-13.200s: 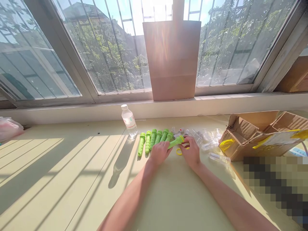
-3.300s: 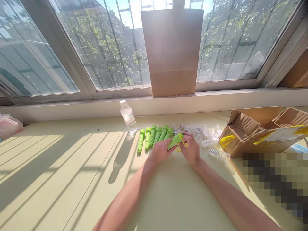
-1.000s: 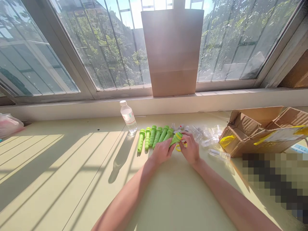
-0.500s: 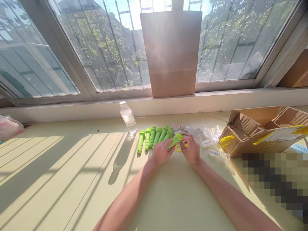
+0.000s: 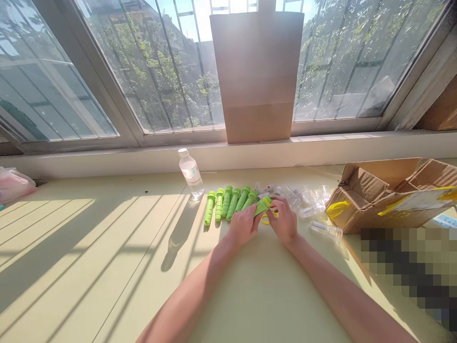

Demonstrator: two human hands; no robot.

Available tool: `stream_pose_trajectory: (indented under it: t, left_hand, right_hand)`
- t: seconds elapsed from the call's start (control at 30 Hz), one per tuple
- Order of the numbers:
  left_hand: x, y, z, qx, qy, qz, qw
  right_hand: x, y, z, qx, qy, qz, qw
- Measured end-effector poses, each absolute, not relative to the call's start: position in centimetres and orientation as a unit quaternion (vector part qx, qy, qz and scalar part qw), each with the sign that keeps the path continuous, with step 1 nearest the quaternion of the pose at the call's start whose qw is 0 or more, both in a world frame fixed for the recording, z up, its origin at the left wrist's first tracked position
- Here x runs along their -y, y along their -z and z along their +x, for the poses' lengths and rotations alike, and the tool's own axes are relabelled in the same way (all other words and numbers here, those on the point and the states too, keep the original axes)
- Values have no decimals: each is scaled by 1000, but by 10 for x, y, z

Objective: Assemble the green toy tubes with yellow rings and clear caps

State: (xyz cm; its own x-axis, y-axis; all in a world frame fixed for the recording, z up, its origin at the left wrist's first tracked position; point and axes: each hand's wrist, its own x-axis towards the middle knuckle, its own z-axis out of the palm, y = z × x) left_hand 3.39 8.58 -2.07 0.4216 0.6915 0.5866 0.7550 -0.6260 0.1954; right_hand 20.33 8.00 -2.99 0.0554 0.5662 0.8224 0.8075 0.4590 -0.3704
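A green plastic tube (image 5: 263, 205) is held above the tabletop (image 5: 267, 290) by the left hand's (image 5: 244, 226) fingers, its yellow-banded end pinched by the right hand's (image 5: 284, 221); apparently a fitting step, calling for steady bracing

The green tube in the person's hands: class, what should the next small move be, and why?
Probably the right hand should gently turn the tube's yellow-banded end while the left hand steadies the green tube: the left grips its body, and the right fingers are at that banded end.
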Motion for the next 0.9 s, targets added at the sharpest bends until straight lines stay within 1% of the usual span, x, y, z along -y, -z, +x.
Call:
stream_pose_trajectory:
  t: [0.3,0.43,0.73,0.9]
  left_hand:
    - [-85,20,35,417,345,-840,19]
    - [-85,18,35,427,346,-835,-26]
    - [-88,19,33,427,360,-825,-81]
    - [-86,17,34,420,368,-822,-117]
  right_hand:
    - [-82,31,202,667,101,-509,534]
    - [-81,28,201,665,100,-502,544]
    - [-81,27,201,668,91,-509,536]
    - [-83,29,202,669,107,-513,527]
